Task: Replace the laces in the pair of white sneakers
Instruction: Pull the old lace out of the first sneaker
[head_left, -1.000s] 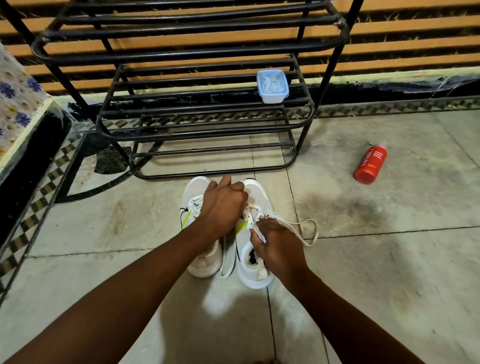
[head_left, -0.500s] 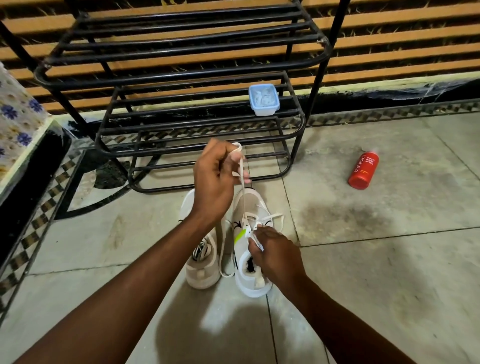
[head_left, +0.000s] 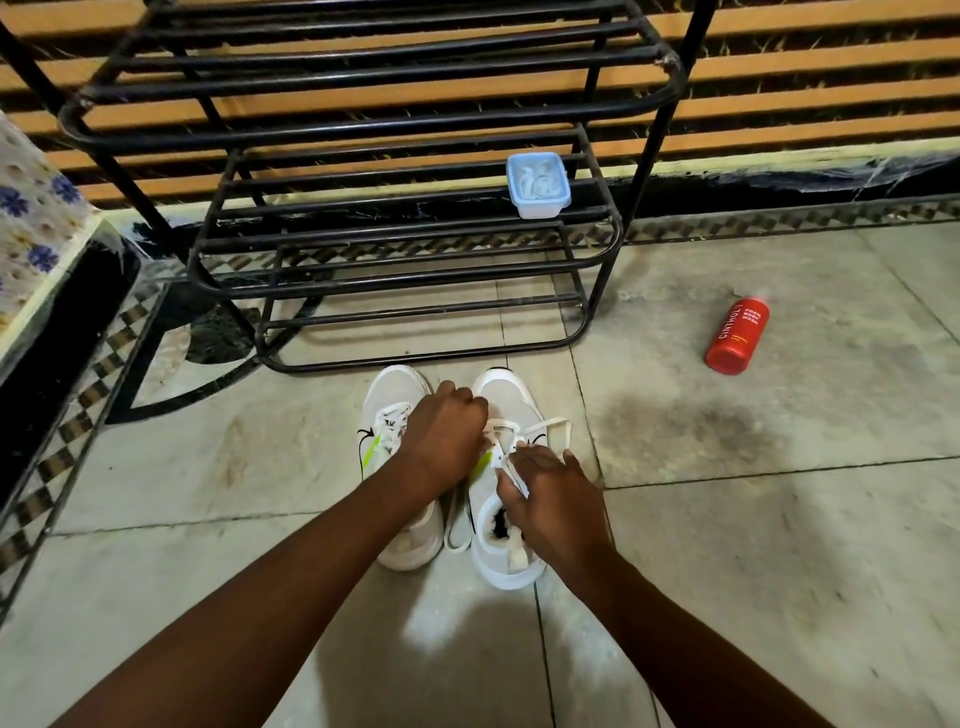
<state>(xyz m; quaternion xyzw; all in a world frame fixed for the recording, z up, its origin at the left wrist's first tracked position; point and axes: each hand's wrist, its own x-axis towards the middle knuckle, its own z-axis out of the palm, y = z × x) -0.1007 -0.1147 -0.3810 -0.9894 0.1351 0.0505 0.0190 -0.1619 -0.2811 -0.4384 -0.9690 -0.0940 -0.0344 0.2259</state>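
Where legible, red bottle (head_left: 736, 335) reads perhaps "CINTHOL".

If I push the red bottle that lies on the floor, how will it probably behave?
The red bottle lies on its side on smooth tiles, so it would probably roll. It looks like plastic, so likely light and not fragile.

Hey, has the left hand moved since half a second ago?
Yes. The left hand has come down from beside the shoe rack lower rail to the right sneaker, toward the person.
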